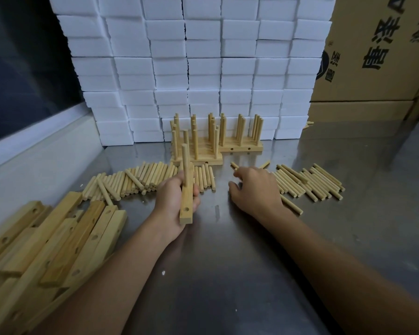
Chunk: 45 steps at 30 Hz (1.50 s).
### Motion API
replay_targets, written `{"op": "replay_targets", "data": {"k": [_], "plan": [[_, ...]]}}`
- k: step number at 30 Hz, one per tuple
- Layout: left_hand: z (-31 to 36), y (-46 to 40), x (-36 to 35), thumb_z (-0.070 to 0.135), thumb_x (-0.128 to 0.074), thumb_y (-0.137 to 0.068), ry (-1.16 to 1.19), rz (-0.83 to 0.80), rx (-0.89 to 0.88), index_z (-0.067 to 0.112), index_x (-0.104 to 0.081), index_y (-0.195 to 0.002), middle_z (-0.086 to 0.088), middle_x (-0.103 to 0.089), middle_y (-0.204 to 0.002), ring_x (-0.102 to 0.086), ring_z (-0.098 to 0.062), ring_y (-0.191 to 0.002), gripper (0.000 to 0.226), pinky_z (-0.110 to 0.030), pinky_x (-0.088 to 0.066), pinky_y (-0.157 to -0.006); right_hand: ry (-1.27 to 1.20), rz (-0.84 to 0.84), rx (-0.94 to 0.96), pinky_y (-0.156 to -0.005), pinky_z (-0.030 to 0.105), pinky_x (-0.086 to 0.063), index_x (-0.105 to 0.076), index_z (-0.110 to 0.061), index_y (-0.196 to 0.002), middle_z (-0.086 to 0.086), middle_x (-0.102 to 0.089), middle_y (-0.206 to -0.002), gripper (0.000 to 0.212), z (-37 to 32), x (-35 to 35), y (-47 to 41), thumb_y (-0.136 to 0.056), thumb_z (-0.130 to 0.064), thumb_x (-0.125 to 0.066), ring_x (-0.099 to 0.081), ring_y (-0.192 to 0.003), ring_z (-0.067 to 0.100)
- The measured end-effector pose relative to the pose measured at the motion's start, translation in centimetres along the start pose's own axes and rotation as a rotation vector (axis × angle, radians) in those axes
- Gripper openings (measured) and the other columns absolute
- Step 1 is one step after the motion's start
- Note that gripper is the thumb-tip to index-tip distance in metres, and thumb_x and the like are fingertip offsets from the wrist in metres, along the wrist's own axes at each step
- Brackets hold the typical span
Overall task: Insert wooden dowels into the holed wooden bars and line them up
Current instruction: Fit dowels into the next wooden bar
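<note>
Head view. Bar gripped in the left hand at centre, fingers wrapped round its middle, held off the steel surface with its length running from 6 toward 12 o'clock. One dowel already seated upright in a hole partway along; an empty hole facing up near the close end, probably kept turned upward and clear of the fingers so the next dowel can go in. Right hand at 3 o'clock of the bar, palm down, fingers loosely curled over the edge of the right dowel pile; whether a dowel is already pinched cannot be told, fingertips hidden from this angle. Likely reaching for the next dowel.

Second dowel pile at 10 o'clock of the bar, just behind the left hand, so stock lies within reach of either side. Unfilled bars heaped at 8 o'clock, holes showing, close to the hand that picks them. Finished bars at 12 o'clock, dowels standing up, set side by side touching in two groups, out of the working space. Behind them, white foam blocks stacked as a wall; cardboard box at 2 o'clock.
</note>
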<state>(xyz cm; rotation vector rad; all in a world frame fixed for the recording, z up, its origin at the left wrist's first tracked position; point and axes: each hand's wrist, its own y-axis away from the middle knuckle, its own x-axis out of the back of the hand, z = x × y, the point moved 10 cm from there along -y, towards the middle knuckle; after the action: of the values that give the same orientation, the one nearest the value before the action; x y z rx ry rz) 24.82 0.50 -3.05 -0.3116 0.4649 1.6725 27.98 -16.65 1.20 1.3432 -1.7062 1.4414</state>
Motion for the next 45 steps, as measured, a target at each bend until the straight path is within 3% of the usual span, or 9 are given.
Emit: {"op": "replay_targets", "data": {"k": [4, 7, 16, 22, 26, 31, 36, 41, 45], "plan": [[0.0, 0.1, -0.1, 0.018, -0.039, -0.106, 0.011, -0.002, 0.007, 0.002, -0.060, -0.100, -0.007, -0.049, -0.057, -0.040, -0.011, -0.035, 0.027, -0.020, -0.030, -0.030, 0.093, 0.008, -0.050, -0.100, 0.043, -0.040, -0.070, -0.021, -0.099, -0.002, -0.068, -0.092, 0.017, 0.9, -0.2, -0.2, -0.095, -0.033, -0.060, -0.061, -0.095, 0.020], [-0.1, 0.1, -0.1, 0.018, -0.039, -0.106, 0.005, -0.005, 0.010, 0.002, -0.060, -0.102, -0.007, -0.049, -0.058, -0.040, -0.011, -0.036, 0.026, -0.020, -0.031, -0.031, 0.070, 0.013, -0.055, -0.097, 0.042, -0.047, -0.071, -0.019, -0.097, -0.002, -0.068, -0.088, 0.014, 1.0, -0.2, -0.2, -0.095, -0.029, -0.062, -0.061, -0.088, 0.019], [-0.1, -0.1, 0.0, 0.020, -0.039, -0.106, -0.015, -0.001, -0.001, 0.003, -0.061, -0.100, -0.007, -0.050, -0.057, -0.039, -0.011, -0.036, 0.029, -0.021, -0.031, -0.031, -0.012, -0.065, -0.103, -0.087, 0.040, -0.054, -0.062, -0.018, -0.115, 0.005, -0.063, -0.108, 0.028, 0.9, -0.4, -0.1, -0.089, -0.010, -0.068, -0.059, -0.095, 0.023], [-0.2, -0.2, 0.1, 0.021, -0.040, -0.106, -0.014, -0.002, 0.001, 0.002, -0.061, -0.101, -0.007, -0.050, -0.056, -0.039, -0.012, -0.036, 0.029, -0.020, -0.032, -0.032, -0.116, -0.082, -0.067, -0.091, 0.034, -0.041, -0.048, -0.016, -0.129, 0.007, -0.053, -0.118, 0.043, -0.2, -0.5, -0.2, -0.089, -0.003, -0.059, -0.045, -0.106, 0.022], [-0.1, -0.1, 0.0, 0.020, -0.040, -0.106, -0.014, -0.001, -0.005, 0.002, -0.061, -0.100, -0.007, -0.050, -0.055, -0.040, -0.012, -0.036, 0.029, -0.020, -0.032, -0.031, -0.300, 0.043, 0.031, -0.080, 0.031, -0.041, -0.053, -0.019, -0.109, 0.002, -0.053, -0.100, 0.011, -1.3, 0.4, 0.2, -0.104, -0.021, -0.043, -0.044, -0.091, 0.015], [0.0, -0.1, 0.0, 0.021, -0.040, -0.106, -0.024, -0.006, -0.014, 0.003, -0.062, -0.098, -0.007, -0.051, -0.055, -0.040, -0.012, -0.036, 0.029, -0.021, -0.032, -0.031, -0.368, 0.157, 0.142, -0.067, 0.026, -0.043, -0.060, -0.017, -0.091, -0.005, -0.055, -0.082, 0.026, -1.9, 1.0, 0.6, -0.103, -0.035, -0.046, -0.049, -0.075, 0.011], [-0.1, -0.3, 0.2, 0.021, -0.041, -0.105, -0.023, 0.000, -0.018, 0.002, -0.062, -0.097, -0.007, -0.051, -0.055, -0.041, -0.012, -0.036, 0.029, -0.021, -0.032, -0.031, -0.408, 0.238, 0.242, -0.066, 0.026, -0.037, -0.075, -0.012, -0.097, 0.000, -0.060, -0.074, 0.024, -2.7, 2.0, 1.2, -0.101, -0.027, -0.057, -0.050, -0.071, 0.014], [-0.1, -0.4, 0.2, 0.021, -0.040, -0.106, -0.029, -0.001, -0.017, 0.002, -0.061, -0.100, -0.007, -0.051, -0.054, -0.040, -0.013, -0.035, 0.029, -0.021, -0.032, -0.031, -0.427, 0.251, 0.261, -0.062, 0.030, -0.038, -0.069, -0.008, -0.080, 0.007, -0.054, -0.067, 0.028, -2.8, 2.3, 1.4, -0.101, -0.021, -0.056, -0.047, -0.065, 0.019], [-0.2, -0.5, 0.2, 0.021, -0.040, -0.106, -0.019, -0.004, -0.010, 0.002, -0.062, -0.101, -0.007, -0.052, -0.055, -0.040, -0.013, -0.036, 0.029, -0.020, -0.032, -0.031, -0.444, 0.259, 0.269, -0.063, 0.029, -0.038, -0.071, -0.008, -0.087, 0.006, -0.056, -0.067, 0.022, -2.9, 2.5, 1.6, -0.100, -0.016, -0.056, -0.048, -0.064, 0.018]]}}
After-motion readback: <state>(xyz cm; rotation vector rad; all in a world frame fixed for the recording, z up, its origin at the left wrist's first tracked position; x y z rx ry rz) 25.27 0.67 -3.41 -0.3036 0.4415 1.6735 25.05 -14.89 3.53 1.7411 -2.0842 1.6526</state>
